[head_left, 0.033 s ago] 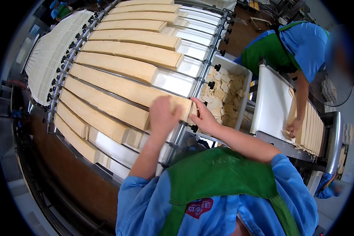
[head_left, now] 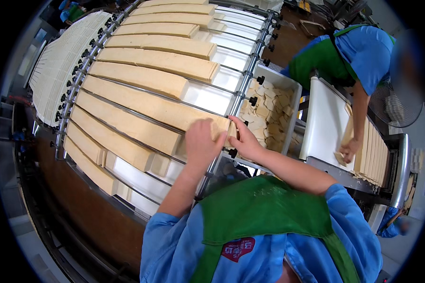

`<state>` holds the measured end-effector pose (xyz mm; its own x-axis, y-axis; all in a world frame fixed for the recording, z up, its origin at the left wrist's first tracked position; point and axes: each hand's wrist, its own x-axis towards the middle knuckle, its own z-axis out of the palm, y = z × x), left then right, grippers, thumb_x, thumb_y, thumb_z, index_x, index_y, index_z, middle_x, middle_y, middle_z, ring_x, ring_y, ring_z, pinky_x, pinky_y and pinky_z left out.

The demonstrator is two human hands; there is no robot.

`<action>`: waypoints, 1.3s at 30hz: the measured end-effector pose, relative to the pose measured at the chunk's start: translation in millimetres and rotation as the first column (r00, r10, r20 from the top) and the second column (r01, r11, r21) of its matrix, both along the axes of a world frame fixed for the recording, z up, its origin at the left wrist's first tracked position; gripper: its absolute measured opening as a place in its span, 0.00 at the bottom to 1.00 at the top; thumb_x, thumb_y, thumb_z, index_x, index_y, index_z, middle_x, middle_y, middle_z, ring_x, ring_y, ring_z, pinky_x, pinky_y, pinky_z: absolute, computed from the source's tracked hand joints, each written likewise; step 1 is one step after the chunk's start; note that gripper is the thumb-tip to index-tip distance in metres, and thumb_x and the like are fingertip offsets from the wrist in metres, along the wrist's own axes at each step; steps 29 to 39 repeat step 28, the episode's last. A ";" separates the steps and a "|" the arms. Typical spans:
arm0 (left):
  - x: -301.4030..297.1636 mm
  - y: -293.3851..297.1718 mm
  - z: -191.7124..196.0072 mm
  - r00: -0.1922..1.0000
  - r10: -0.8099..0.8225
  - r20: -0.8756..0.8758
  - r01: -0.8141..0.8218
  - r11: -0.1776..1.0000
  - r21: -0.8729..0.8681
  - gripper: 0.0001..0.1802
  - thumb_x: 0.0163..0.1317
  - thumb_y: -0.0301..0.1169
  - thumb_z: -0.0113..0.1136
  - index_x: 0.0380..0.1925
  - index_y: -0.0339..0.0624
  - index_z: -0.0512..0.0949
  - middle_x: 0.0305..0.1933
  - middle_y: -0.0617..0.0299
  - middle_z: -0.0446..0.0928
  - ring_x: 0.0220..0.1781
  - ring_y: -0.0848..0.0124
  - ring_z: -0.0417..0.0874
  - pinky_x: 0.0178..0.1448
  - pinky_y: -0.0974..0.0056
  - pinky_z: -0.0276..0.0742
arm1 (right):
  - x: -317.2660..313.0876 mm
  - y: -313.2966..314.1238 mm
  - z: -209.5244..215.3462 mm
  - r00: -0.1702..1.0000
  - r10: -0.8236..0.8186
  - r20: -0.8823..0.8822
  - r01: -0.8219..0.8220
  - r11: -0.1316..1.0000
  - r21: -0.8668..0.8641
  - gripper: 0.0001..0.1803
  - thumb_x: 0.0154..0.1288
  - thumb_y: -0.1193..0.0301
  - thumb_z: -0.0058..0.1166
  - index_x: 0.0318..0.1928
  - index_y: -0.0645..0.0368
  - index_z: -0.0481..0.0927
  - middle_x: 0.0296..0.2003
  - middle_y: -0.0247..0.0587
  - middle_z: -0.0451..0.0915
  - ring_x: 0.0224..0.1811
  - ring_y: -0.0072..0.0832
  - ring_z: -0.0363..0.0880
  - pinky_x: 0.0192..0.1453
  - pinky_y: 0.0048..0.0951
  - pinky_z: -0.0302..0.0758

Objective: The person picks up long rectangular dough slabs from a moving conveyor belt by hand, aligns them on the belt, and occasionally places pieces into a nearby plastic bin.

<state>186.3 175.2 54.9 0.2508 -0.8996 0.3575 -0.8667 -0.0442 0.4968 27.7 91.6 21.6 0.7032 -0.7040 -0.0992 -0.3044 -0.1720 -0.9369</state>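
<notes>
Long, pale slabs that look like dough lie in rows between thin metal rods on a white surface. One long slab (head_left: 141, 104) reaches to the metal rail (head_left: 246, 78) at its right end. My left hand (head_left: 204, 144) is curled over that end, its thumb toward the end face. On the far side of the thumb, my right hand (head_left: 245, 141) grips the same end near the rail, its fingers and thumb around the edge of a thin end piece (head_left: 232, 132). How many layers lie between my fingers is hidden.
A white bin (head_left: 295, 106) of thin, pale offcuts (head_left: 269, 111) stands beyond the rail. At right a co-worker's hand (head_left: 351, 151) rests at strips (head_left: 373, 155) on a white-belted machine (head_left: 323, 122). Black knobs (head_left: 253, 101) stick out along the rail. A fan (head_left: 395, 106) stands behind.
My left hand has shifted slightly right, closer to my right hand, which stays at the slab's end. The co-worker's hand has moved slightly left.
</notes>
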 end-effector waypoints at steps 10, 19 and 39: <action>-33.9 -6.5 3.7 0.974 0.211 0.076 -0.222 0.954 0.201 0.22 0.50 0.30 0.68 0.40 0.35 0.68 0.42 0.44 0.71 0.46 0.46 0.72 0.50 0.50 0.69 | -68.6 -26.2 -31.5 0.961 -0.230 0.152 0.217 0.971 0.100 0.36 0.58 0.86 0.44 0.69 0.61 0.56 0.56 0.44 0.69 0.58 0.29 0.70 0.63 0.28 0.67; -32.2 1.1 -17.6 0.980 0.184 -0.074 -0.179 0.982 0.064 0.22 0.51 0.28 0.67 0.44 0.35 0.69 0.42 0.46 0.73 0.47 0.48 0.73 0.52 0.49 0.70 | -185.4 -44.9 -96.8 0.804 -0.504 -0.314 0.427 0.858 -0.285 0.40 0.57 0.77 0.54 0.70 0.65 0.53 0.56 0.57 0.65 0.48 0.35 0.78 0.54 0.34 0.76; 13.4 89.3 -54.1 0.933 0.359 -0.028 -0.360 0.926 -0.114 0.26 0.55 0.35 0.70 0.51 0.36 0.72 0.48 0.47 0.76 0.50 0.50 0.76 0.57 0.52 0.71 | -214.0 -19.1 -119.1 0.894 -0.307 -0.327 0.370 0.916 0.153 0.40 0.59 0.71 0.59 0.70 0.56 0.56 0.59 0.52 0.65 0.50 0.37 0.78 0.54 0.34 0.76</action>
